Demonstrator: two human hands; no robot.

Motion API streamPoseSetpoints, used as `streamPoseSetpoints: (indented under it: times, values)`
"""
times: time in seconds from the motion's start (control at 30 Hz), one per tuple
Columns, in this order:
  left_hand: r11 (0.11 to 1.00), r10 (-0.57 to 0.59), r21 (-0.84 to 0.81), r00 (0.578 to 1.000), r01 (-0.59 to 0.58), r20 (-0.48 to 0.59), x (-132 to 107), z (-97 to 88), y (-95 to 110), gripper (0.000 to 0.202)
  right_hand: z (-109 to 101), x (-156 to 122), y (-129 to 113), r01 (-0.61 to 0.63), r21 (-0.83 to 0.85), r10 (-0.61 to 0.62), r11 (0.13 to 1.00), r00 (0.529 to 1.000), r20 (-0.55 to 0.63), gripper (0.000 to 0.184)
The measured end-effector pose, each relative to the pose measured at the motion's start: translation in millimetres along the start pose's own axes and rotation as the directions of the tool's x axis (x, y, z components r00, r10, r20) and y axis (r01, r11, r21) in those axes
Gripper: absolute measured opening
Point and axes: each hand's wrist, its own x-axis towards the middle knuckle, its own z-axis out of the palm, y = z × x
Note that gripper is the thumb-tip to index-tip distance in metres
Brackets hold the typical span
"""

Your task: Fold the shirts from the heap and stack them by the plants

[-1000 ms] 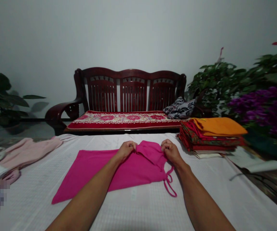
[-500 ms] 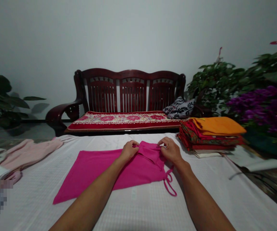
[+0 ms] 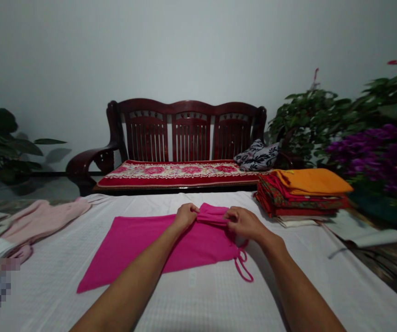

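Note:
A bright pink garment (image 3: 143, 235) with a drawstring (image 3: 244, 269) lies spread on a white cloth, its wide end to the left. My left hand (image 3: 187, 216) pinches the fabric at the upper edge, near the right end. Opposite it, my right hand (image 3: 242, 221) is closed on the same edge, fingers curled over the cloth. Between the two hands the fabric is bunched into a narrow fold. The drawstring's loop hangs off the right end onto the white cloth. Both fingertips are partly hidden by the pink fabric.
A stack of folded clothes (image 3: 302, 193), orange on top, stands to the right. Pale pink clothing (image 3: 43, 221) lies at the left edge. Behind the white cloth (image 3: 226, 304) is a wooden bench (image 3: 191, 124) with a patterned cushion (image 3: 257, 154). Plants (image 3: 323, 115) flank it.
My right hand has moved slightly down and toward me, drawing its part of the pink fabric along. The flap between the hands is now folded narrower. My left hand stays nearly in place.

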Motion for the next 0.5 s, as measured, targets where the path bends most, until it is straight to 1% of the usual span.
streamPoseSetpoints:
  times: [0.03,0.1,0.13,0.17,0.2,0.23,0.3,0.33,0.37,0.4,0.43,0.47,0.5]
  values:
    - [1.0,0.007,0.029,1.0,-0.007,0.004,-1,-1.4,2,0.022,-1,-1,0,-0.032,0.034,0.029,0.999,0.997,0.073,0.02]
    - [0.995,0.025,0.092,1.0,-0.025,0.008,-6,-5.2,7,0.02,-1,-2,0,-0.107,0.092,0.084,0.99,0.971,0.222,0.018]
    - [0.993,0.031,0.118,1.0,-0.031,0.004,-8,-7.1,10,0.018,-1,-2,1,-0.133,0.107,0.102,0.985,0.962,0.254,0.017]
    - [0.987,0.045,0.152,0.999,-0.043,-0.009,-12,-8.8,14,0.017,-1,-2,1,-0.146,0.111,0.115,0.983,0.963,0.245,0.016]
    - [0.977,0.075,0.201,0.997,-0.067,-0.031,-16,-9.9,18,0.016,-1,-1,2,-0.145,0.106,0.123,0.984,0.973,0.194,0.016]
    - [0.959,0.126,0.262,0.991,-0.107,-0.055,-20,-10.4,22,0.016,-2,0,1,-0.132,0.099,0.121,0.986,0.986,0.115,0.016]
    - [0.89,0.275,0.397,0.959,-0.224,-0.075,-27,-9.0,28,0.02,-2,3,-2,-0.075,0.084,0.078,0.994,0.996,-0.04,0.018]
    - [0.845,0.347,0.453,0.936,-0.285,-0.059,-29,-7.2,30,0.021,-1,5,-5,-0.029,0.079,0.036,0.996,0.995,-0.097,0.02]
    - [0.805,0.397,0.491,0.917,-0.333,-0.029,-31,-4.9,31,0.021,1,5,-7,0.022,0.071,-0.012,0.997,0.991,-0.136,0.02]
    - [0.782,0.413,0.509,0.911,-0.36,0.009,-33,-2.3,30,0.02,5,6,-8,0.066,0.058,-0.057,0.996,0.987,-0.153,0.02]
    - [0.773,0.405,0.518,0.913,-0.367,0.043,-34,0.1,28,0.02,8,6,-9,0.092,0.039,-0.085,0.995,0.986,-0.145,0.018]
    - [0.773,0.383,0.521,0.921,-0.361,0.07,-34,2.0,25,0.019,12,5,-9,0.091,0.021,-0.088,0.996,0.99,-0.114,0.016]
    - [0.782,0.359,0.515,0.929,-0.351,0.089,-34,3.1,20,0.018,15,5,-7,0.065,0.004,-0.064,0.998,0.995,-0.073,0.013]
